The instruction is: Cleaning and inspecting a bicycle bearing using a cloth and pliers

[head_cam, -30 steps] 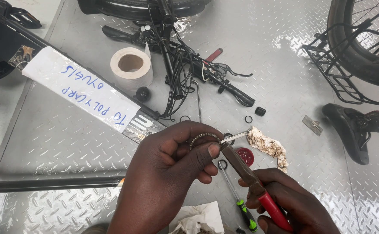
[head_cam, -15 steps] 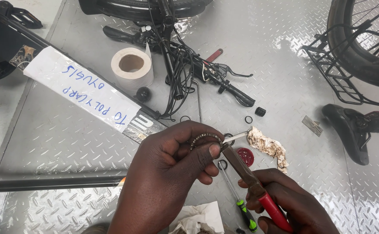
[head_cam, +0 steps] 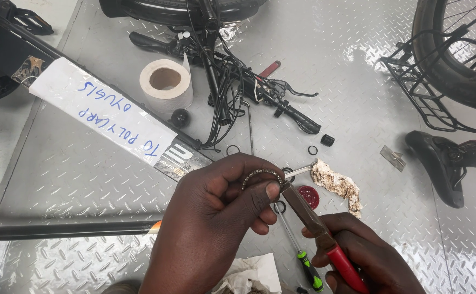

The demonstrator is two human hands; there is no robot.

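My left hand (head_cam: pixel 216 212) pinches a small ring of bearing balls (head_cam: pixel 262 174) between thumb and fingers, low in the middle of the head view. My right hand (head_cam: pixel 366 258) grips the red handle of a pair of pliers (head_cam: pixel 308 212). The jaws of the pliers reach up under the ring and touch it beside my left thumb. A crumpled, dirty paper wad (head_cam: pixel 338 184) lies on the floor just right of the ring, with a red cap (head_cam: pixel 307 197) below it.
A green-handled screwdriver (head_cam: pixel 301 251) lies under my hands. On the checker-plate floor (head_cam: pixel 85 179) lie a tape roll (head_cam: pixel 166 81), bike handlebars with cables (head_cam: pixel 232 81), small black rings (head_cam: pixel 313 149), a labelled black frame (head_cam: pixel 107 117), a saddle (head_cam: pixel 439 158), a rack and wheel (head_cam: pixel 444 71), and a rag (head_cam: pixel 251 275).
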